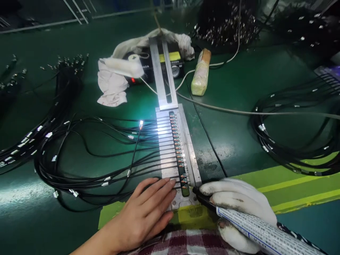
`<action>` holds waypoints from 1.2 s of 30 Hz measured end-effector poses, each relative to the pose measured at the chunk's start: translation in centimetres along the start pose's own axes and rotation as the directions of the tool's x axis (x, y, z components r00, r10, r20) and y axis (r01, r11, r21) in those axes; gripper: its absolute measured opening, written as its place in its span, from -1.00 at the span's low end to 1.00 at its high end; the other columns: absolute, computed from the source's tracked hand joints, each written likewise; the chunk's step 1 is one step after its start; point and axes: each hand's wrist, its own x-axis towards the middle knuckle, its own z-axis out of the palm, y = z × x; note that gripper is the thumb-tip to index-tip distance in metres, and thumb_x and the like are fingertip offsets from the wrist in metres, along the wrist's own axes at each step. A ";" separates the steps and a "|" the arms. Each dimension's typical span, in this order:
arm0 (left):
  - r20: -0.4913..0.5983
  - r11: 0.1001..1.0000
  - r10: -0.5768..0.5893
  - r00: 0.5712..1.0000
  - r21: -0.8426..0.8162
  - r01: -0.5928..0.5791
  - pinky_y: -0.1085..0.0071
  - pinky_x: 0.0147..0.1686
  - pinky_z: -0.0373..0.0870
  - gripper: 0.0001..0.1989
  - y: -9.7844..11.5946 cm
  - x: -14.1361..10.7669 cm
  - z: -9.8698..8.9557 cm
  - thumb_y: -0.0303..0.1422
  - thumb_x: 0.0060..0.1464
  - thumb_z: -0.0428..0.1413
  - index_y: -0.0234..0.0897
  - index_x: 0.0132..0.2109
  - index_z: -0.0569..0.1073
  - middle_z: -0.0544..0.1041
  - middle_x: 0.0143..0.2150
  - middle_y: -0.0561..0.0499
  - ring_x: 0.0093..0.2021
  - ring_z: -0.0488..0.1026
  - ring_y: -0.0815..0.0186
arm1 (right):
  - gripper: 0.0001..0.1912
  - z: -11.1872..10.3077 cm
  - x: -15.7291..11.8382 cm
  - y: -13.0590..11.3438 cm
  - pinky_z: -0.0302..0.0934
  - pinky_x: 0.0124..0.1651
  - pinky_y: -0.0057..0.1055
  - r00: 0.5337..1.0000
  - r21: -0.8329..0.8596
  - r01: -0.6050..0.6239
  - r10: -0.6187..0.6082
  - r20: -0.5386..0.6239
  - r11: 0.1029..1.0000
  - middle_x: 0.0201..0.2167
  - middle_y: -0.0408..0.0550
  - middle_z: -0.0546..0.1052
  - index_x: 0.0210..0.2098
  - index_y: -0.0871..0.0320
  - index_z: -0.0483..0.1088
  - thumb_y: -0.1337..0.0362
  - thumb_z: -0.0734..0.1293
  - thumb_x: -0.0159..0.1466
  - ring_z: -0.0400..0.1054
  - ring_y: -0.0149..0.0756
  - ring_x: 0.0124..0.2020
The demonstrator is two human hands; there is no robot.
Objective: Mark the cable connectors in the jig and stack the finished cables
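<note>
My bare left hand [148, 212] lies with its fingers stretched over the lower cables on a metal fixture [190, 145]. Thin black cables [143, 162] cross the fixture side by side, their metal-tipped ends [177, 137] lined up over its slot. In a stained white glove, my right hand [243, 200] is closed around a pen-shaped tool [255, 228] with a white printed body and a dark tapered front. Its tip is at the lowest cable ends; whether it touches them I cannot tell. One loose cable end [141, 124] sticks up left of the fixture, brightly lit.
Behind the fixture stands a black box [175, 70] with a dial, partly under white cloth [113, 86]. A wrapped block [201, 72] lies beside it. Coiled black cables [297, 170] rest at right, and a cable bundle [66, 85] at left. A grey cord [228, 111] crosses the green table.
</note>
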 end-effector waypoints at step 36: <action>-0.256 0.980 -0.138 0.957 0.103 0.169 0.21 0.12 0.32 -0.49 -5.6 7.3 -5.7 -0.23 0.33 -0.12 -0.03 0.37 0.03 0.34 0.19 -0.14 0.13 0.33 0.09 | -0.57 -9.0 12.6 6.2 0.29 -0.50 -0.44 0.800 0.926 -0.027 0.564 -0.206 0.376 -0.27 0.02 0.58 -0.30 0.12 0.50 -0.15 0.39 0.18 0.40 -0.29 -0.46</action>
